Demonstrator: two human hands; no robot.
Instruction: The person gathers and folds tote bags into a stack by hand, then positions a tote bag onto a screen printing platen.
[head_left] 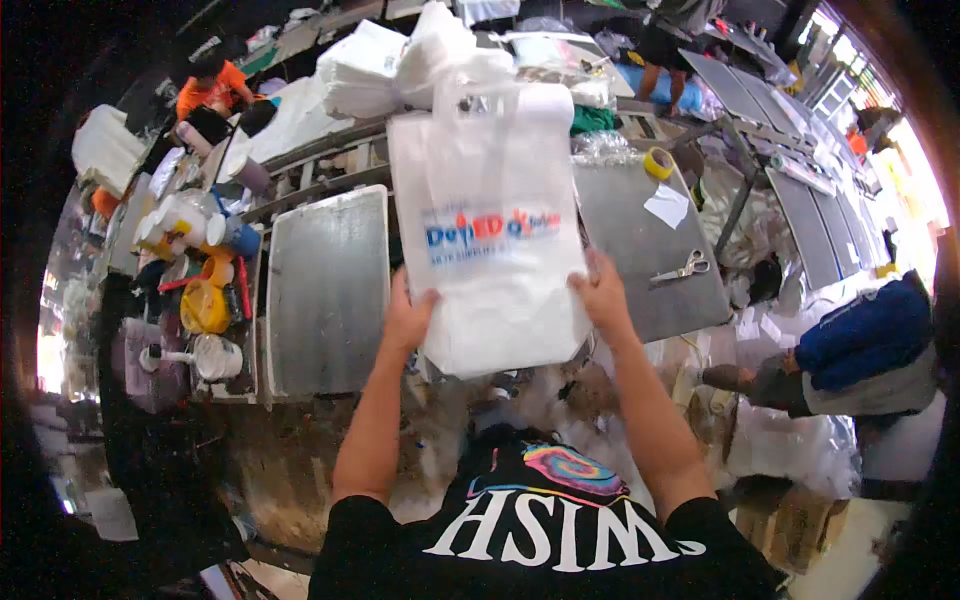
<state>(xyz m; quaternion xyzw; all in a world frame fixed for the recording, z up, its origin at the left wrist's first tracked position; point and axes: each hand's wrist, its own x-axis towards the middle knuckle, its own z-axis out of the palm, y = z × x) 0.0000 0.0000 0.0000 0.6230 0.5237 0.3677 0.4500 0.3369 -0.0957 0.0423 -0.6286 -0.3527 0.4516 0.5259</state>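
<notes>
A white plastic bag [505, 325] with red and blue printing is held up flat in front of me, its handle end pointing away. It may be a stack of bags; I cannot tell how many layers there are. My left hand [408, 312] pinches the left edge near the bottom, thumb on top. On the opposite edge, my right hand [602, 296] grips the bag the same way. The fingers beneath are partly hidden. Under and beside the bag are a grey panel [328, 300] to the left and a grey tabletop [630, 290] to the right.
Scissors [684, 268], a paper piece [667, 206] and a yellow tape roll [658, 163] lie on the right. White bag piles [362, 68] stand behind. Tubs, including a yellow container [205, 306], crowd the left. A person in orange [213, 90] sits far left; another person [865, 335] is at right.
</notes>
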